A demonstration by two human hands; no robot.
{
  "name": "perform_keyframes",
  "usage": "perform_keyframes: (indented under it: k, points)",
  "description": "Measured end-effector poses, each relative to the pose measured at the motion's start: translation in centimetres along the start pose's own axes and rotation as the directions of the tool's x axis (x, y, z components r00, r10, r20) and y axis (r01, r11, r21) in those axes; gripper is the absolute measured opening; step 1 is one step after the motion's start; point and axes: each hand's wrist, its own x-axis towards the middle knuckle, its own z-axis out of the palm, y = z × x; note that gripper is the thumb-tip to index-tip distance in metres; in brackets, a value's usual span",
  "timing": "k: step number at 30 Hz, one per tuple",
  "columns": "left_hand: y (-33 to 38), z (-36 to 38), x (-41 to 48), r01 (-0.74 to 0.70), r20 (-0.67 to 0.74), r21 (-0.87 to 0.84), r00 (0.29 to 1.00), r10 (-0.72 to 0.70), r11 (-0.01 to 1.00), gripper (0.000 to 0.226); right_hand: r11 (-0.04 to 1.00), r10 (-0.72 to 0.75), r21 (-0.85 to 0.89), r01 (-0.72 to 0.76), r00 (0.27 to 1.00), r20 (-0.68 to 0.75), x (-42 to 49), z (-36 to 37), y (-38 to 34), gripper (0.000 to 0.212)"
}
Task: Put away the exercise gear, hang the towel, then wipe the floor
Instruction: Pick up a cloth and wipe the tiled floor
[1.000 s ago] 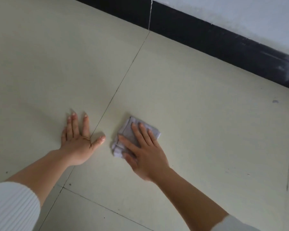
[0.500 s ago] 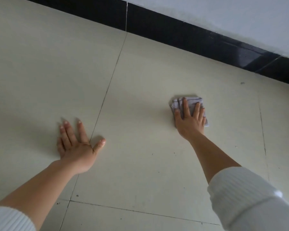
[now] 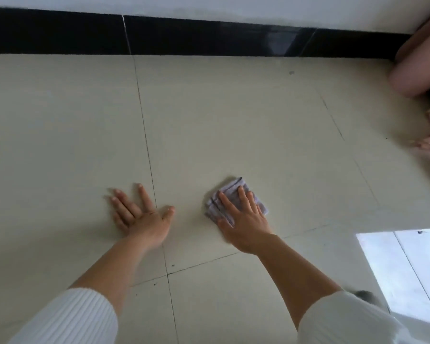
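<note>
— How far along are we?

— On the last step, we judge. At the bottom of the frame our white sleeves [image 3: 67, 316] lead up to both hands on the floor [image 3: 233, 115]. Our left hand [image 3: 144, 217] lies flat with its fingers spread, holding nothing and propping us up. Our right hand [image 3: 246, 224], just right of centre, presses the cloth [image 3: 233, 186] down with straight fingers.

— And the gear and towel?

— We can't confirm those. A blurred pink shape [image 3: 417, 65] sits at the upper right edge, but we can't tell what it is.

— How does the cloth look?

— It's small, pale grey with darker stripes, folded into a thick pad and flat on the tile, its far corner poking out past our fingertips.

— What's left?

— The tiles beyond, up to the black baseboard [image 3: 209, 38], show a few dark specks, so we'd say more wiping.
</note>
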Motion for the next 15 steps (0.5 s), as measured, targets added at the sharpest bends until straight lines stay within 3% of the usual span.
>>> perform_keyframes:
  k: [7,11,15]
  points:
    - [-2.5,-0.4,-1.0,-0.161,-0.007,0.093,0.987,0.162,0.983,0.084,0.985,0.066,-0.169,-0.026,0.969,0.238,-6.9,1.3,0.6,0.061]
    - [-3.0,0.4,-0.4,-0.175,-0.079,0.099,0.980,0.183,0.980,0.083,0.987,-0.017,-0.155,0.035,0.993,0.114,-5.6,2.0,1.1,0.055]
    - [-3.1,0.9,0.3,-0.153,-0.077,0.113,0.984,0.162,0.982,0.082,0.996,0.088,-0.027,-0.087,0.996,0.018,1.1,0.6,1.5,0.052]
